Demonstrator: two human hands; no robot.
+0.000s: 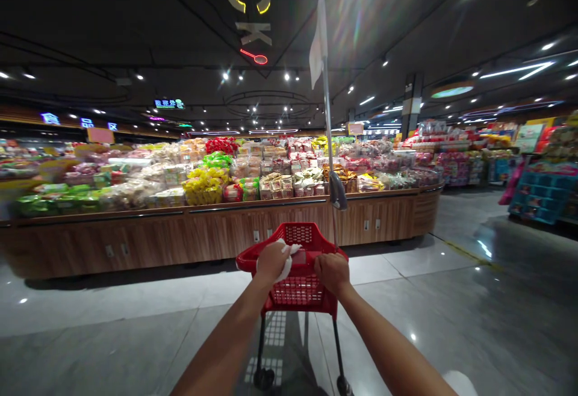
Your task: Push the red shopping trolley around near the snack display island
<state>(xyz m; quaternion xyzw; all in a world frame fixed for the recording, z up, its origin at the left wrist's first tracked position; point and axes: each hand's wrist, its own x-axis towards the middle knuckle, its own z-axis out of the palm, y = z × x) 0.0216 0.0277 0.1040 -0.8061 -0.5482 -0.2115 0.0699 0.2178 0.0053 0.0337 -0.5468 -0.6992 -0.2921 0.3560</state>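
A red plastic shopping cart (298,292) with a mesh basket stands upright in front of me. My left hand (271,260) is closed around a crumpled white tissue (286,269) at the left part of the cart's handle. How much of the handle lies in its fingers is hidden. On the right part of the handle, my right hand (334,272) is wrapped in a closed grip. A metal pole (328,113) with a whitish flag (318,44) rises from the cart's right side.
Straight ahead, a long wood-panelled display counter (289,220) bears many bagged foods, among them yellow packets (206,186). More stacked goods (458,158) stand to the right. Blue crates (539,188) sit at the far right. Shiny grey floor tiles (428,312) surround the cart.
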